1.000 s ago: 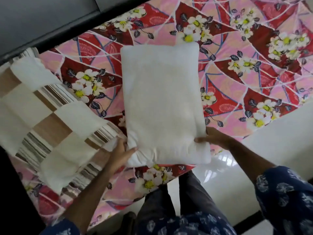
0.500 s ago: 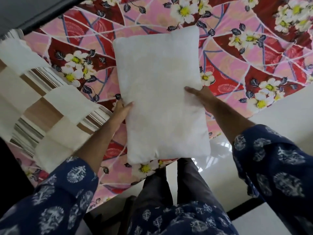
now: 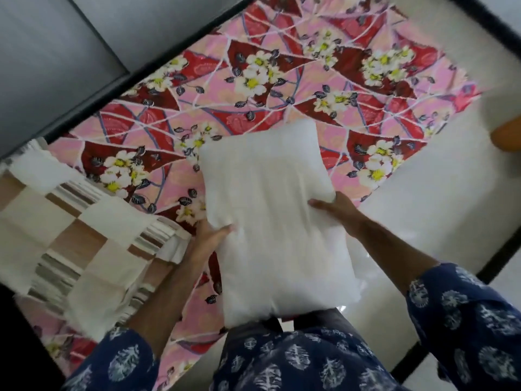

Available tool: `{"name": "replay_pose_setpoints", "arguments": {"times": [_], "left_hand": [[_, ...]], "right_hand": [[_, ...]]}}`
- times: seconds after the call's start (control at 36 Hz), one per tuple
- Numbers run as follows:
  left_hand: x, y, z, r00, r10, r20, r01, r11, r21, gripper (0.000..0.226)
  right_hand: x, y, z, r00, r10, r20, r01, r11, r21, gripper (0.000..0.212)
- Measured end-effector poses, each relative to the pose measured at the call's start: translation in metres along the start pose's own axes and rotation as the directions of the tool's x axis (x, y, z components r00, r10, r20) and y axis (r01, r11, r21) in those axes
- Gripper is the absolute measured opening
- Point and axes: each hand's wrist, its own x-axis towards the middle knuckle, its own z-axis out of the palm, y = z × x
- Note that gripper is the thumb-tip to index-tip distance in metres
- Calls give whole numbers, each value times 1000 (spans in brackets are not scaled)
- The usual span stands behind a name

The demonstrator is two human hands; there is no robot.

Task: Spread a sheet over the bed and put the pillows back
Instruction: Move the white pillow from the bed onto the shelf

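White pillow [image 3: 277, 221] held over the floral sheet [image 3: 282, 88].
Left hand [image 3: 210, 235] and right hand [image 3: 337, 208] grip its opposite edges, above the bed's near side beside a checked blanket [image 3: 64, 221].

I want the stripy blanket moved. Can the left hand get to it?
Probably yes, but not freely: the left hand is beside the checked blanket yet grips the white pillow.
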Motion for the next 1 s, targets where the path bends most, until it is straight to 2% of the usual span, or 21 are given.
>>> {"name": "replay_pose_setpoints", "arguments": {"times": [0.06, 0.14, 0.25, 0.33, 0.39, 0.42, 0.47, 0.5, 0.58, 0.64, 0.69, 0.75, 0.81, 0.89, 0.92, 1.0], "left_hand": [[-11, 15, 14, 999, 27, 31, -27, 1000, 14, 62], [-31, 43, 42, 995, 79, 68, -82, 996, 46, 36], [-47, 82, 82, 977, 175, 124, -188, 976, 109, 40], [-65, 120, 126, 963, 237, 127, -251, 962, 110, 24], [-74, 140, 160, 952, 279, 127, -296, 944, 145, 23], [-78, 150, 176, 943, 306, 127, -324, 934, 150, 25], [-89, 169, 212, 934, 330, 137, -349, 924, 157, 53], [-95, 179, 230, 929, 340, 144, -361, 918, 164, 57], [-112, 208, 289, 902, 390, 187, -423, 886, 191, 30], [-123, 228, 329, 879, 431, 204, -468, 862, 195, 25], [-135, 246, 368, 846, 480, 234, -522, 835, 173, 37], [-146, 264, 407, 824, 503, 262, -549, 823, 146, 34], [-155, 282, 442, 803, 529, 273, -576, 806, 133, 37], [-157, 308, 493, 764, 569, 305, -621, 777, 104, 64], [-157, 316, 510, 746, 585, 318, -638, 765, 89, 65], [-163, 344, 562, 699, 627, 345, -677, 735, 38, 45]], "right_hand": [[-22, -3, -20, 1000, -17, -14, 17, 1000, 10, 68], [-52, -8, -58, 998, -44, -40, 46, 998, 39, 41], [-78, -6, -116, 991, -98, -96, 103, 993, 52, 47], [-96, -6, -163, 977, -145, -158, 161, 983, 89, 48], [-110, -4, -195, 966, -181, -186, 203, 974, 105, 45], [-116, -1, -213, 958, -198, -206, 224, 969, 106, 44], [-126, 5, -249, 943, -217, -252, 250, 962, 107, 47], [-129, 10, -269, 937, -210, -278, 249, 962, 113, 52], [-139, 27, -330, 913, -199, -355, 261, 956, 137, 81], [-146, 33, -370, 892, -208, -401, 290, 944, 155, 92], [-165, 27, -401, 861, -239, -449, 338, 929, 154, 84], [-184, 18, -429, 828, -269, -492, 388, 908, 156, 73], [-195, 14, -459, 799, -269, -537, 420, 889, 181, 78], [-202, 10, -503, 748, -300, -592, 483, 858, 175, 86], [-204, 7, -517, 734, -308, -605, 493, 855, 162, 89], [-209, -1, -557, 690, -346, -636, 538, 833, 130, 85]]}}
